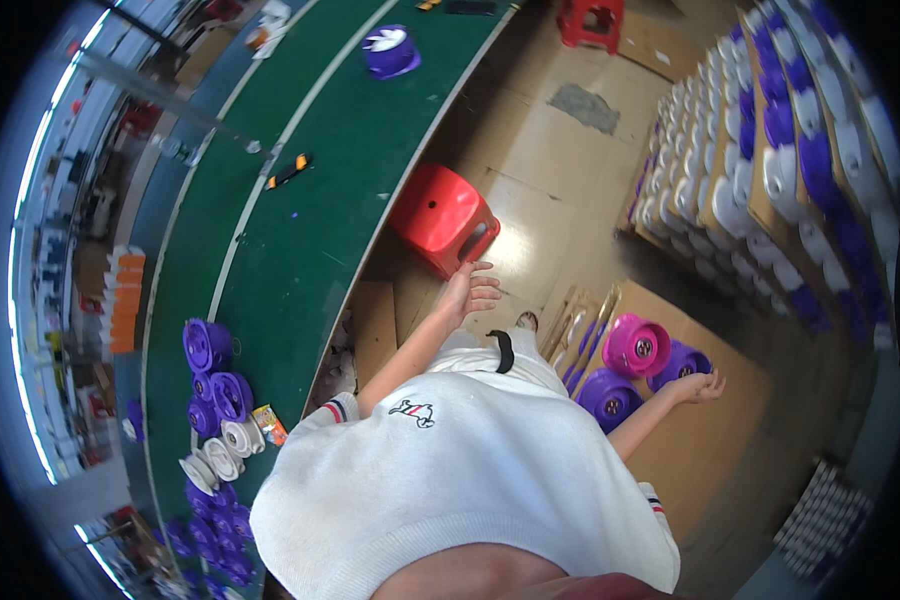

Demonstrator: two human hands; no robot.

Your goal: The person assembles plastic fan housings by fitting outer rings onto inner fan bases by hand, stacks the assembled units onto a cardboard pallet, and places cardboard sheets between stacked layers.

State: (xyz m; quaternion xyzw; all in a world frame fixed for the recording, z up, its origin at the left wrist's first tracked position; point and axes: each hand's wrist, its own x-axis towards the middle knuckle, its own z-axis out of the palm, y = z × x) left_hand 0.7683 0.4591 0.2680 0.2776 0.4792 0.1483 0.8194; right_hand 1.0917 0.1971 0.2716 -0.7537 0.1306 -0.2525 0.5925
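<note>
My left hand [469, 292] hangs in the air just beside a red plastic stool [440, 212], fingers spread and nothing in them. Over to the right, my right hand [698, 387] is held out with loosely bent fingers, and I see nothing in it. Close to that hand and wrist sit a pink round plastic part [635, 345], a purple one [610, 398] and another purple one [682, 362]. These bowl-like parts rest on a cardboard sheet [730, 440]; whether my right hand touches one cannot be told.
A long green workbench [320, 200] runs along my left. On it are a purple container [390, 52], an orange-black tool [289, 172] and several purple parts [206, 345] and white parts [222, 458]. Layered cardboard stacks of white and purple parts [760, 170] stand right. Another red stool [590, 22] is farther off.
</note>
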